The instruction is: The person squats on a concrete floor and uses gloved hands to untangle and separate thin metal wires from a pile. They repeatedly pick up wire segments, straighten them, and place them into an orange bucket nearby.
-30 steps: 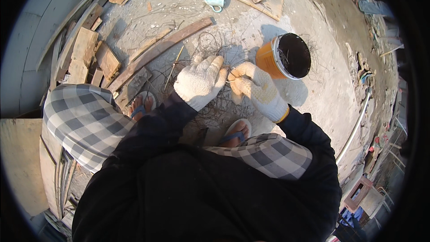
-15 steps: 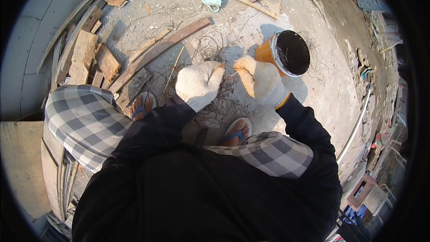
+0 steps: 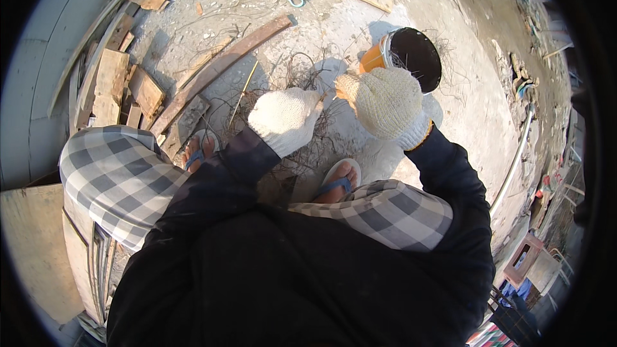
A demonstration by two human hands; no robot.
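Okay, your gloved left hand (image 3: 285, 119) and right hand (image 3: 389, 104) nearly meet above tangled wire (image 3: 301, 76); orange bucket (image 3: 373, 59) near right; can't tell either grip.

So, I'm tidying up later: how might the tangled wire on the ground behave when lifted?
The tangled wire is probably light, its strands being thin. It looks springy: the loops hold open curves. Crisscrossed, it may lift as one clump.
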